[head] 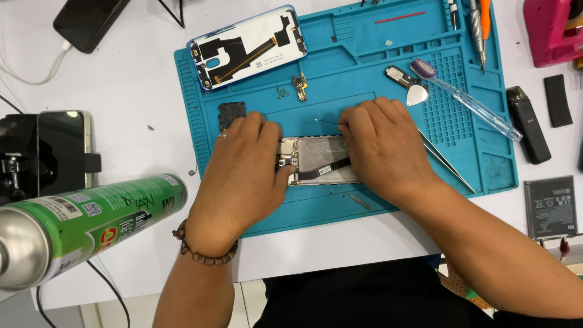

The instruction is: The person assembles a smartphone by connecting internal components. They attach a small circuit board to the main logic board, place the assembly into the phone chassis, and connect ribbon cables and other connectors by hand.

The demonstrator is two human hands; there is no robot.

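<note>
An opened phone body [322, 159] lies in the middle of the blue repair mat [364, 48], its metal plate and a black flex cable showing. My left hand [243, 176] presses on its left end, thumb on the camera area. My right hand [382, 149] covers its right end and grips thin metal tweezers [449, 164], whose tail sticks out toward the lower right. A thin wire or needle tip [328, 121] shows just above the phone, between my hands.
The phone's back cover [249, 47] lies inside-up at the mat's top left. A small circuit board [299, 86], a speaker module [399, 76], a pick [416, 95] and a toothbrush [467, 100] rest on the mat. A battery [549, 206] lies right; a green spray can [85, 218] lies left.
</note>
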